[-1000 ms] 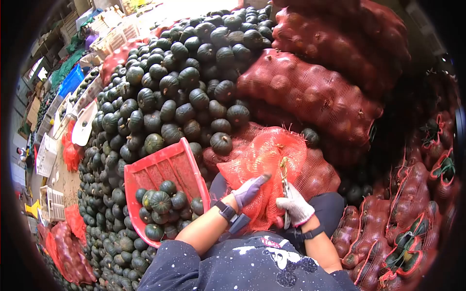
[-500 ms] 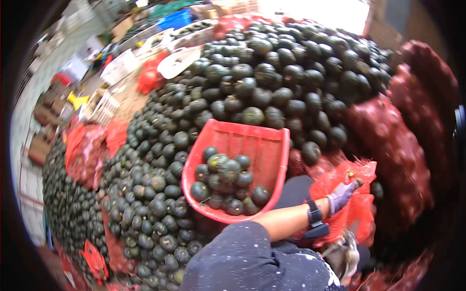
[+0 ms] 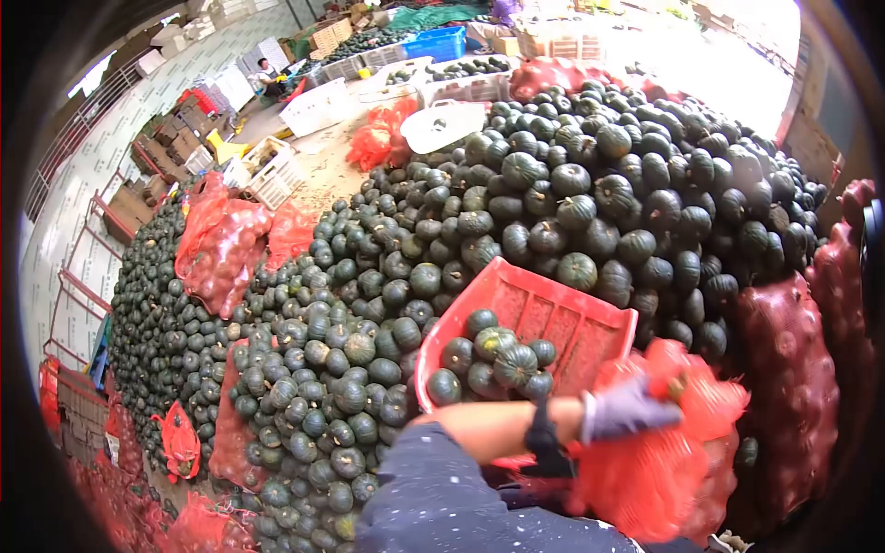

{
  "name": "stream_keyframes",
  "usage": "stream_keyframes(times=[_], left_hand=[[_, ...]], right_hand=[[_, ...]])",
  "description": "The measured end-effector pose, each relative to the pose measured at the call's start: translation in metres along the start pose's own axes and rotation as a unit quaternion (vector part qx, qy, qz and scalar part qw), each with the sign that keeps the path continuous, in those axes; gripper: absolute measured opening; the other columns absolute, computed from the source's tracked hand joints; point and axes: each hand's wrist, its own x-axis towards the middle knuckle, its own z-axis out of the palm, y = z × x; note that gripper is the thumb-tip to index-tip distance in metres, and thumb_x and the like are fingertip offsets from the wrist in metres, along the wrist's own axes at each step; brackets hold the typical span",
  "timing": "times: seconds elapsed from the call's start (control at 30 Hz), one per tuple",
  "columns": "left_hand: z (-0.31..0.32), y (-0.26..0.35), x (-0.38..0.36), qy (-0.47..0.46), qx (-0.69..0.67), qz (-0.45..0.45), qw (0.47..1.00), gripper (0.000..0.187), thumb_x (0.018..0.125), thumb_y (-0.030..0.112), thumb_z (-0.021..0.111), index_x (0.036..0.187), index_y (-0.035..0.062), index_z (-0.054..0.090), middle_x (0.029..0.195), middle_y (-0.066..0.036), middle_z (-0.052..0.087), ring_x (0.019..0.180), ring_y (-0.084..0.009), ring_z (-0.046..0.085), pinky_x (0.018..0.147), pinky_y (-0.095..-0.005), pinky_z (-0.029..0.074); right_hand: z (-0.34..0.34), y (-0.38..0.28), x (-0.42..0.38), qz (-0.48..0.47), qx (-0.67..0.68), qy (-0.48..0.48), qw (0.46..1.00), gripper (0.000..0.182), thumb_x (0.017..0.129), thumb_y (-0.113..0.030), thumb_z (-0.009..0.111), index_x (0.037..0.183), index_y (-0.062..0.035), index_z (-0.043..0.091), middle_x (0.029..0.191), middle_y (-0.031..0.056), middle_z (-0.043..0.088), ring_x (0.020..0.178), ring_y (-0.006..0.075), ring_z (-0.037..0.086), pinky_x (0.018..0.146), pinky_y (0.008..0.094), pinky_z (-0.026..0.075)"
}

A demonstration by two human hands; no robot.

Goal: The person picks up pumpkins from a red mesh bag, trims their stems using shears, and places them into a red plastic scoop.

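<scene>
My left hand [image 3: 629, 410], in a grey-purple glove with a dark strap at the wrist, is at the upper part of a red mesh bag [image 3: 659, 470]. Its fingers are smeared by motion but seem closed on the bag's loose netting. At the bottom edge a small pale patch [image 3: 730, 542] shows beside the bag; it may be my right glove, and its fingers are hidden. Left of the bag, a red plastic scoop-shaped basket [image 3: 576, 304] holds several dark green squashes [image 3: 514, 365]. My forearm passes over its near rim.
A big heap of green squashes [image 3: 590, 212] surrounds the basket. Filled red mesh sacks [image 3: 788, 387] stand at the right, another sack [image 3: 226, 263] lies on the left of the heap. White crates [image 3: 313, 108], a blue crate [image 3: 435, 43] and a seated person [image 3: 267, 78] are farther back.
The view has swung, so the heap and basket appear lower and farther right. Fewer squashes show in the basket, my forearm covering part. My right hand has dropped mostly out of sight.
</scene>
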Motion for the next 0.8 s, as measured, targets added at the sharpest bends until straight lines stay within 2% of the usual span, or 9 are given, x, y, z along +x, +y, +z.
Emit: stream_keyframes(times=[0.1,0.13,0.2,0.33,0.43,0.6,0.67,0.73,0.8], left_hand=[[-0.116,0.088,-0.034,0.160,0.137,0.077,0.975,0.046,0.085,0.010,0.076,0.129,0.0082,0.063,0.109,-0.001,0.069,0.099,-0.0109,0.063,0.088,-0.0304,0.054],[-0.177,0.120,-0.047,0.216,0.336,0.082,0.913,0.046,0.083,0.008,0.076,0.128,0.0078,0.065,0.114,-0.004,0.071,0.101,-0.0138,0.065,0.088,-0.0325,0.055],[-0.233,0.233,-0.103,0.399,0.687,-0.085,0.601,0.029,0.084,0.026,0.072,0.106,0.0075,0.072,0.102,-0.013,0.072,0.092,-0.0229,0.068,0.081,-0.0397,0.056],[-0.418,0.377,-0.250,0.560,0.716,-0.096,0.406,0.041,0.085,0.037,0.070,0.116,0.0089,0.067,0.110,-0.011,0.069,0.101,-0.0220,0.064,0.088,-0.0396,0.051],[-0.488,0.375,-0.334,0.684,0.569,-0.096,0.447,0.051,0.086,0.044,0.068,0.124,0.0100,0.064,0.116,-0.010,0.067,0.108,-0.0212,0.061,0.094,-0.0396,0.048],[-0.589,0.228,-0.372,0.655,0.250,0.025,0.712,0.066,0.088,0.057,0.064,0.136,0.0117,0.059,0.126,-0.008,0.064,0.119,-0.0200,0.056,0.103,-0.0396,0.043],[-0.422,0.145,-0.256,0.603,0.223,-0.052,0.764,0.033,0.096,0.048,0.061,0.110,0.0185,0.066,0.091,0.005,0.064,0.074,-0.0108,0.053,0.061,-0.0354,0.043],[-0.333,0.062,-0.179,0.525,0.244,-0.013,0.815,0.031,0.093,0.035,0.071,0.117,0.0157,0.065,0.095,0.003,0.064,0.079,-0.0102,0.052,0.067,-0.0297,0.044],[-0.280,-0.011,-0.118,0.433,0.317,-0.024,0.844,0.042,0.093,0.029,0.074,0.127,0.0090,0.062,0.113,-0.003,0.066,0.099,-0.0140,0.058,0.085,-0.0317,0.048]], right_hand=[[-0.007,-0.002,0.008,-0.014,0.107,0.011,0.994,0.054,0.081,-0.020,0.074,0.129,-0.0011,0.057,0.114,0.0162,0.062,0.111,0.0301,0.059,0.104,0.0482,0.042],[-0.013,-0.003,0.009,-0.022,0.147,0.011,0.989,0.054,0.081,-0.020,0.074,0.129,-0.0010,0.057,0.115,0.0165,0.062,0.111,0.0303,0.059,0.105,0.0490,0.041],[-0.035,-0.005,0.007,-0.038,0.228,0.010,0.973,0.053,0.082,-0.019,0.073,0.129,-0.0008,0.056,0.115,0.0170,0.062,0.112,0.0308,0.058,0.107,0.0505,0.040],[-0.088,-0.019,-0.023,-0.081,0.376,0.003,0.923,0.052,0.084,-0.018,0.071,0.130,-0.0003,0.055,0.116,0.0181,0.061,0.114,0.0318,0.057,0.110,0.0534,0.037],[-0.108,-0.008,-0.031,-0.075,0.428,-0.006,0.901,0.052,0.085,-0.016,0.070,0.131,0.0000,0.054,0.117,0.0189,0.060,0.115,0.0326,0.057,0.113,0.0557,0.035],[-0.097,0.019,-0.044,-0.001,0.418,-0.032,0.908,0.053,0.084,-0.011,0.068,0.134,-0.0017,0.053,0.121,0.0161,0.061,0.115,0.0316,0.059,0.111,0.0534,0.041],[-0.110,0.033,-0.047,0.019,0.347,0.030,0.937,0.055,0.084,-0.008,0.066,0.137,-0.0030,0.050,0.121,0.0140,0.061,0.115,0.0298,0.060,0.110,0.0519,0.044],[-0.113,0.025,-0.051,0.012,0.281,0.083,0.956,0.060,0.084,-0.004,0.064,0.141,-0.0046,0.047,0.121,0.0101,0.060,0.114,0.0254,0.061,0.106,0.0441,0.048],[-0.145,0.018,-0.037,0.005,-0.001,0.063,0.998,0.066,0.078,0.001,0.058,0.143,-0.0068,0.046,0.120,0.0042,0.056,0.107,0.0158,0.057,0.097,0.0309,0.048]])
